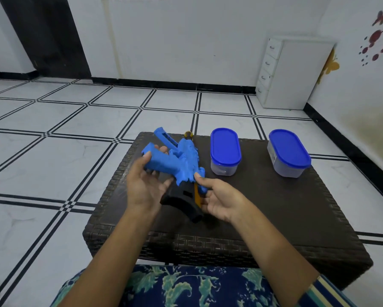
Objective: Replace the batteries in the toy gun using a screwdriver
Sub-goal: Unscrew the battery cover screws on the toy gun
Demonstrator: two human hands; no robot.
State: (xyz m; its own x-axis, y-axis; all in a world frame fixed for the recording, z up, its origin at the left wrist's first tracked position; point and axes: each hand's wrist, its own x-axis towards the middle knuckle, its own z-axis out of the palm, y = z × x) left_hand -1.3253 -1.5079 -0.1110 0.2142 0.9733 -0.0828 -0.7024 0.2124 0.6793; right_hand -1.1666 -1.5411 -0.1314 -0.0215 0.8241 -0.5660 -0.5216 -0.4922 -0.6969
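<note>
On table (pixel 274 213) | left tub (pixel 225 151), right tub (pixel 289 153): lidded, contents unclear | gun (pixel 175 162) held

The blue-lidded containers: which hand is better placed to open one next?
Probably the right hand: the nearer container and the other container stand on its side, and it only pinches the toy gun, while the left hand grips its handle.

The left grip (pixel 143 187) and right grip (pixel 219 201) hold the toy gun (pixel 175 162) over the woven table (pixel 274 218).
</note>
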